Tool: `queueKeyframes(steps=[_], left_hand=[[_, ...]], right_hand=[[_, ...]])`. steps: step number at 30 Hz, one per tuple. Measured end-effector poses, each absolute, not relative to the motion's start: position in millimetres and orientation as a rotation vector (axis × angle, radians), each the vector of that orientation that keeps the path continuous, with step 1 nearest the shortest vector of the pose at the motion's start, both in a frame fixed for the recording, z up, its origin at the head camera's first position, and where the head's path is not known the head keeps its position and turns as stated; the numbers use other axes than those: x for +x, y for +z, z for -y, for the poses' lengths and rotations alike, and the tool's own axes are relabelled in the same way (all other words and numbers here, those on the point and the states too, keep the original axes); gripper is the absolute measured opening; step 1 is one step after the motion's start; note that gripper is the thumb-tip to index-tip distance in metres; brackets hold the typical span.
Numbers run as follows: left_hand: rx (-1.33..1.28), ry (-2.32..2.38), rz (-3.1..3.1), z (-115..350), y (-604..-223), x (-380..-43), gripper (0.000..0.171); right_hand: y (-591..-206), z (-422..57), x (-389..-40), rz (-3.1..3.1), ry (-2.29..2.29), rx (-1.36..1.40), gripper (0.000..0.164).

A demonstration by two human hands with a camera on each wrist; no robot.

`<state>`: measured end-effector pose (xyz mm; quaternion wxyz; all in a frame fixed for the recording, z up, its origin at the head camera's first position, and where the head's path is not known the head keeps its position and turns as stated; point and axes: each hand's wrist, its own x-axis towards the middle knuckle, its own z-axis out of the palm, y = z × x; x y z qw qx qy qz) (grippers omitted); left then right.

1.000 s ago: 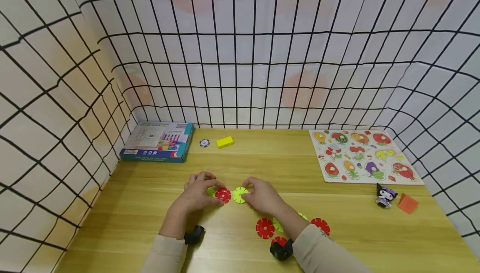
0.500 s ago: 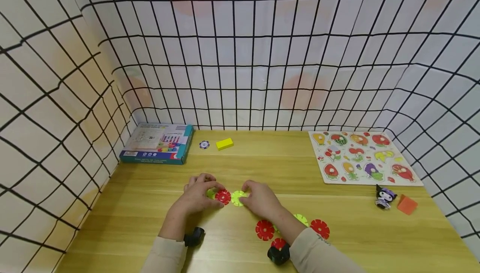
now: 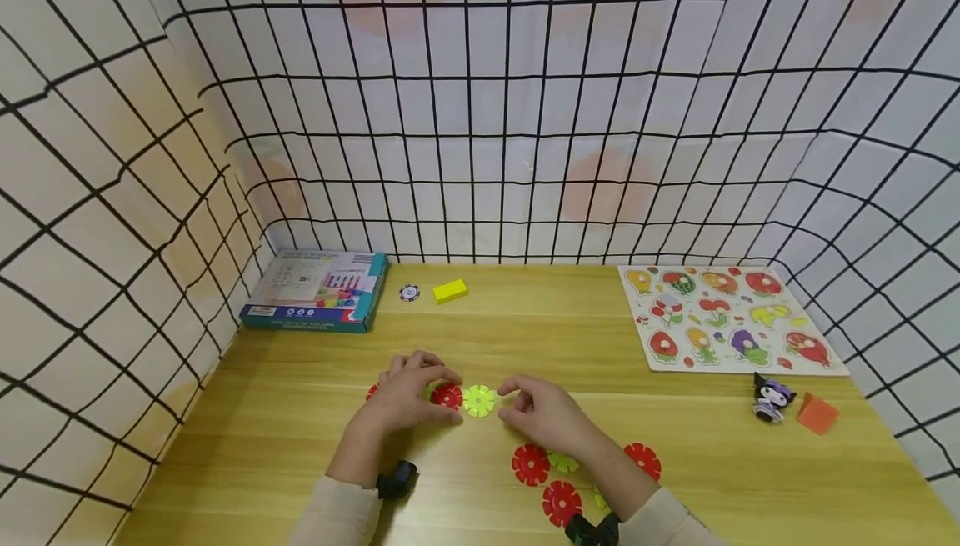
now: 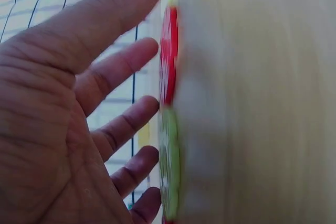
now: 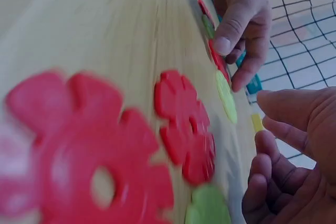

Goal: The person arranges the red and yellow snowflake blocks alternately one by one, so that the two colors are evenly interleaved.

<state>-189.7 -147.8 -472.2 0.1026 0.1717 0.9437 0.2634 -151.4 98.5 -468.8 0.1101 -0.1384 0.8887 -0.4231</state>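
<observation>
Notched plastic discs lie flat in a row, red and yellow-green by turns. My left hand (image 3: 408,394) rests over the row, its thumb and forefinger spread around a red disc (image 3: 447,397). In the left wrist view its fingers are fairly straight, beside that red disc (image 4: 169,56) and a green disc (image 4: 169,163). At the row's right end a yellow-green disc (image 3: 478,401) meets the red one. My right hand (image 3: 551,414) is just right of it, thumb and forefinger apart with nothing between them. Another red disc (image 3: 372,393) is mostly hidden behind the left hand.
Loose discs, such as a red disc (image 3: 531,465), lie near the right forearm, which partly covers some. Farther back are a boxed set (image 3: 315,290), a poker chip (image 3: 409,293) and a yellow block (image 3: 450,292). Right: fruit puzzle board (image 3: 735,318), figurine (image 3: 772,398), orange block (image 3: 817,414).
The right hand has let go of the yellow-green disc, now against the red one, and drawn back to the right. The left hand has shifted slightly, showing a red disc at the left end.
</observation>
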Motion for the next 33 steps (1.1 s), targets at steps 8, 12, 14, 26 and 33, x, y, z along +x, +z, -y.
queueKeyframes(steps=[8,12,14,26,33], left_hand=[[0.569,0.724,-2.795,131,-470,-191,0.049],[0.583,0.726,-2.784,125,-470,-191,0.048],[0.594,0.733,-2.778,122,-470,-191,0.047],[0.596,0.758,-2.797,114,-472,-190,0.042],[0.581,0.765,-2.786,113,-475,-190,0.041]], right_hand=[[-466,-120,-136,-2.693,-0.987,-0.513,0.034],[-466,-126,-128,-2.691,-0.888,-0.569,0.036],[-466,-129,-125,-2.681,-0.875,-0.570,0.036],[-472,-134,-114,-2.718,-0.854,-0.547,0.033],[-470,-131,-111,-2.708,-0.861,-0.505,0.034]])
